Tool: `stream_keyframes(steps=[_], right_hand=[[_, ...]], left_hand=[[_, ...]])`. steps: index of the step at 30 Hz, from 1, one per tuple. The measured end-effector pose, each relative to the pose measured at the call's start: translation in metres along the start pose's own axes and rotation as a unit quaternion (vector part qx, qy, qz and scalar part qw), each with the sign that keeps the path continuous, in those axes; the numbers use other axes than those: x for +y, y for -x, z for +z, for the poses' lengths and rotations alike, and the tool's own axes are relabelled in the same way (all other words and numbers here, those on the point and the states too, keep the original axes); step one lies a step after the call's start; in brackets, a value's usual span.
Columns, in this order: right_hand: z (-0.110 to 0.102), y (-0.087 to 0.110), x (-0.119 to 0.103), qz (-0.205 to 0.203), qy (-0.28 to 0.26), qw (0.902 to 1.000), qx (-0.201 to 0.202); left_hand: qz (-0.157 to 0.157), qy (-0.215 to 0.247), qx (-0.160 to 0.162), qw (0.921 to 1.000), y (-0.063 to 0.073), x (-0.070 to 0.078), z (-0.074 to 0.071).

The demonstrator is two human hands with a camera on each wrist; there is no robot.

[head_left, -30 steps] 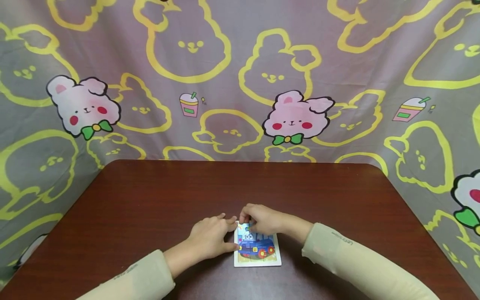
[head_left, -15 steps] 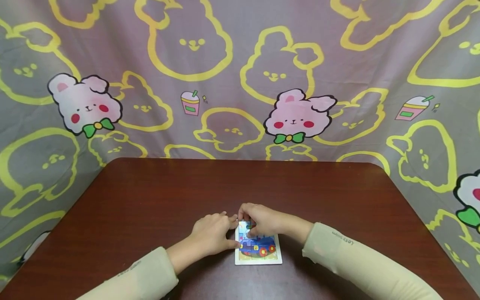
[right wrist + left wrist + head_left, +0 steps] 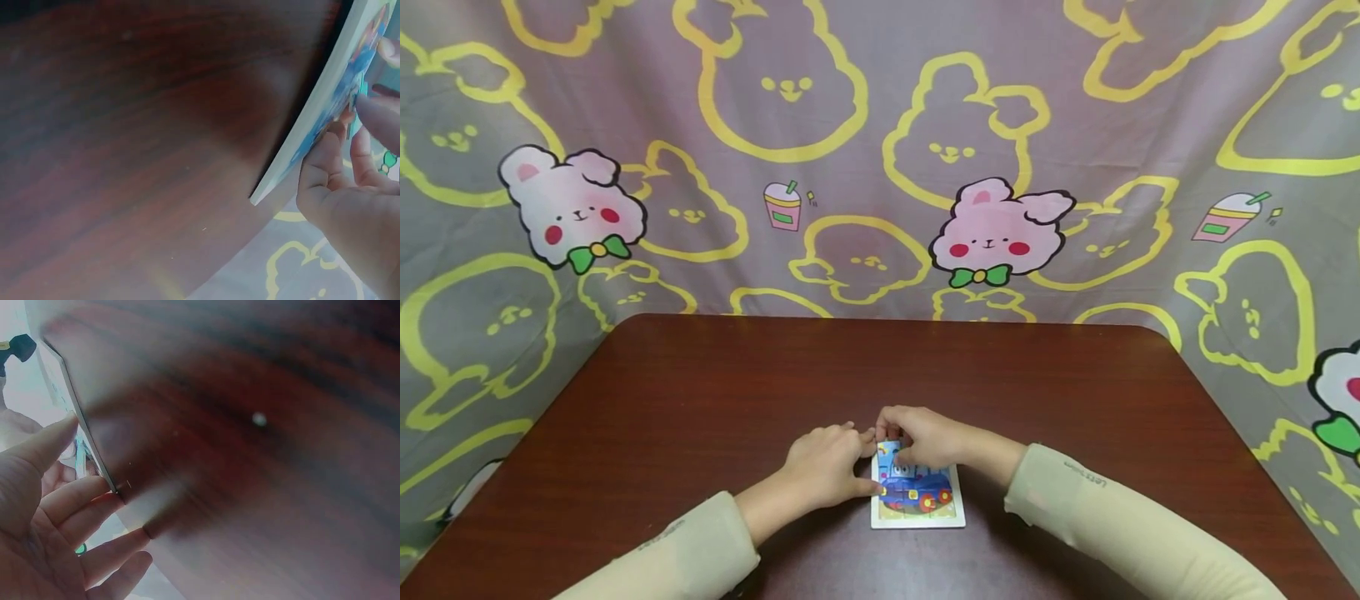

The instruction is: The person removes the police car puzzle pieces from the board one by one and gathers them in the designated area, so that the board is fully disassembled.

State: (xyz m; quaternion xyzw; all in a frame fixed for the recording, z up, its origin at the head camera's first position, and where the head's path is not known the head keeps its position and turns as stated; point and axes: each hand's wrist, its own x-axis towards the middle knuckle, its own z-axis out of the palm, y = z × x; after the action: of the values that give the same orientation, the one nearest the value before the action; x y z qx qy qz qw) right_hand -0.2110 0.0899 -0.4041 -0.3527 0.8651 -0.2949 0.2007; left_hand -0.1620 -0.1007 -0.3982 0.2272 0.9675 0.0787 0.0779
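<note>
A small jigsaw puzzle with a blue train picture lies in a white-rimmed tray (image 3: 917,524) near the table's front middle. My right hand (image 3: 928,437) reaches over its top and pinches a light-blue puzzle piece (image 3: 887,452) between thumb and fingers at the upper left. That piece looks tilted up from the picture; the hand covers the upper right part. Along the tray's left side rests my left hand (image 3: 823,467), thumb and fingertips at the edge. In the left wrist view, the left fingers (image 3: 87,509) are extended, with the thumb touching the tray's side.
The dark brown wooden table (image 3: 737,375) spreads out around the tray. A grey-pink curtain (image 3: 850,167) with yellow cartoon outlines hangs behind and at both sides. Light sleeves (image 3: 1075,492) cover both forearms.
The puzzle piece under my right fingers has tilted up and shows more of its face. Both hands stay nearly in place; the head view has shifted slightly.
</note>
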Motion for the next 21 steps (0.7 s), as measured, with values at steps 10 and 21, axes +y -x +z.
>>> stream_keyframes(steps=[10, 21], right_hand=[[-0.006, 0.0, 0.004, -0.038, -0.048, 0.9981, 0.011], [-0.014, 0.014, 0.01, -0.019, -0.088, 0.9956, 0.027]], left_hand=[[0.01, -0.002, 0.008, 0.9999, 0.001, -0.001, 0.001], [0.007, -0.003, 0.001, 1.0, 0.002, 0.0, 0.001]])
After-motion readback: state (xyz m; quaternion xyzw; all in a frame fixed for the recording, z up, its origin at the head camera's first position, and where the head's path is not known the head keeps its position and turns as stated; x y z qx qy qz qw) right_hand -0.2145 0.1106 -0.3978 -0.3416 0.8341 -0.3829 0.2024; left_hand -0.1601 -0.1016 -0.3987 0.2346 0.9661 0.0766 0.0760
